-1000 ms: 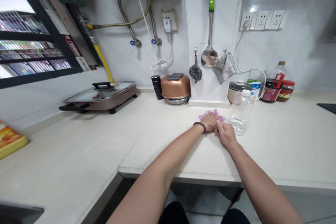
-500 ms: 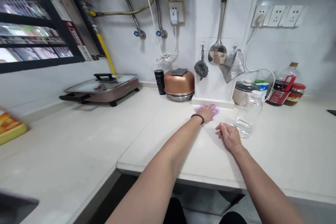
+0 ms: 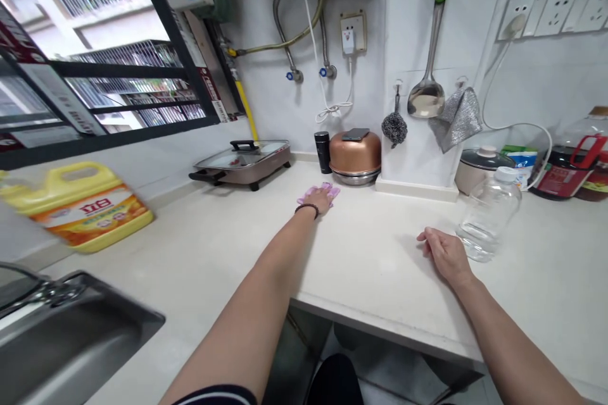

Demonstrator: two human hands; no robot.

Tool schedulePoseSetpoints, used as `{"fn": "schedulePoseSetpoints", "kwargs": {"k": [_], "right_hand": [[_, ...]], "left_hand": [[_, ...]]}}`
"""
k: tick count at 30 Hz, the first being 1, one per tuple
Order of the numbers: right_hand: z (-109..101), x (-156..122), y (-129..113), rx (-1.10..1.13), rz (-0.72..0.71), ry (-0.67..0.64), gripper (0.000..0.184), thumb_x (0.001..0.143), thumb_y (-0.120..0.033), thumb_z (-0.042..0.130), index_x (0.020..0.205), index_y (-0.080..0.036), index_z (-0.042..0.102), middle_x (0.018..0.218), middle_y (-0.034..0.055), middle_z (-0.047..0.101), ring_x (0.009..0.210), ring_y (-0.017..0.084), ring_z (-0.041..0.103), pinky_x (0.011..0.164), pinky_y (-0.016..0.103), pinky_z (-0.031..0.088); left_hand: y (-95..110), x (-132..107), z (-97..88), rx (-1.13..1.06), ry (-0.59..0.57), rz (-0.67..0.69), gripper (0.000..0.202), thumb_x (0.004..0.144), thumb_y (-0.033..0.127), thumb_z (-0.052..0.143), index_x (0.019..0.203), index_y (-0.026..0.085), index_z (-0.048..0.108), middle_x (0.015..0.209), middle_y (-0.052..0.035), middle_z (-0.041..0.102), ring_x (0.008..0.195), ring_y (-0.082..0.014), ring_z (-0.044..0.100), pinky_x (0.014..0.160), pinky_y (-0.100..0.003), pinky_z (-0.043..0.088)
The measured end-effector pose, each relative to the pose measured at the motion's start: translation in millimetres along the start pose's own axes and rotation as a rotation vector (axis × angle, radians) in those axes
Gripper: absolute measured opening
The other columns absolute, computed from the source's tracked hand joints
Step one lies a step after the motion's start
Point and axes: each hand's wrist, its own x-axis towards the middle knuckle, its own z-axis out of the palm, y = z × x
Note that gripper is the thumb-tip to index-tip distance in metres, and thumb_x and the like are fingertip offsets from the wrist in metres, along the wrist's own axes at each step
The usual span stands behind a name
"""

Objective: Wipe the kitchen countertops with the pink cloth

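On the tabletop, a clear plastic bottle with some clear liquid at its bottom, and, farther right, a red-handled bottle with dark contents. Beneath the flattened left hand, fingers outstretched, a pink cloth on the tabletop, near the copper-coloured bowl; beside the clear bottle, a loosely fisted right hand.

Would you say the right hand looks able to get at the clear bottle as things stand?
Most likely yes: the right hand, loosely curled with nothing visible in it, is close beside the clear bottle, and nothing appears between them.
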Motion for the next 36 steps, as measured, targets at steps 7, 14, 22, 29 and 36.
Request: {"fn": "schedulePoseSetpoints", "kwargs": {"k": [7, 14, 22, 29, 36], "right_hand": [[2.0, 1.1, 2.6, -0.033, 0.019, -0.042, 0.078, 0.093, -0.087, 0.032, 0.078, -0.023, 0.076, 0.059, 0.0026, 0.066, 0.058, 0.021, 0.065, 0.064, 0.032, 0.047], [0.0, -1.0, 9.3, -0.029, 0.028, -0.035, 0.075, 0.095, -0.085, 0.036, 0.078, -0.023, 0.076, 0.06, 0.0032, 0.067, 0.055, 0.02, 0.063, 0.06, 0.031, 0.048], [-3.2, -2.0, 16.3, -0.049, 0.027, -0.039, 0.072, 0.096, -0.081, 0.038, 0.081, -0.022, 0.077, 0.061, 0.0033, 0.067, 0.056, 0.02, 0.062, 0.06, 0.031, 0.049], [-3.5, -3.7, 18.8, -0.035, 0.028, -0.06, 0.067, 0.097, -0.078, 0.041, 0.081, -0.023, 0.076, 0.062, 0.0029, 0.066, 0.057, 0.02, 0.061, 0.061, 0.031, 0.048], [-3.4, -2.1, 20.4, -0.053, 0.066, -0.081, 0.068, 0.097, -0.079, 0.041, 0.081, -0.023, 0.077, 0.063, 0.0036, 0.066, 0.056, 0.02, 0.06, 0.06, 0.031, 0.047]], "left_hand": [[50.5, 9.0, 11.8, -0.001, -0.062, -0.002, 0.062, 0.099, 0.046, 0.048, 0.159, 0.033, 0.04, 0.17, -0.0097, 0.033, 0.155, -0.0366, 0.029, 0.123, -0.06, 0.02], [137.3, 25.5, 36.6, -0.119, -0.034, 0.218, 0.053, 0.103, 0.039, 0.041, 0.153, 0.026, 0.049, 0.164, -0.0117, 0.044, 0.149, -0.0334, 0.039, 0.122, -0.056, 0.026], [98.5, 12.1, 31.3, -0.116, -0.043, 0.224, 0.058, 0.104, 0.042, 0.041, 0.16, 0.029, 0.04, 0.17, -0.0082, 0.034, 0.155, -0.033, 0.031, 0.125, -0.055, 0.021], [-7.6, 14.1, 7.2, -0.023, -0.05, 0.049, 0.062, 0.099, 0.038, 0.047, 0.16, 0.03, 0.038, 0.171, -0.0094, 0.033, 0.156, -0.035, 0.028, 0.125, -0.059, 0.018], [-58.7, 22.5, 7.5, -0.014, 0.0, -0.116, 0.055, 0.106, 0.04, 0.031, 0.159, 0.026, 0.038, 0.17, -0.0136, 0.033, 0.153, -0.0336, 0.031, 0.124, -0.06, 0.018]]}}
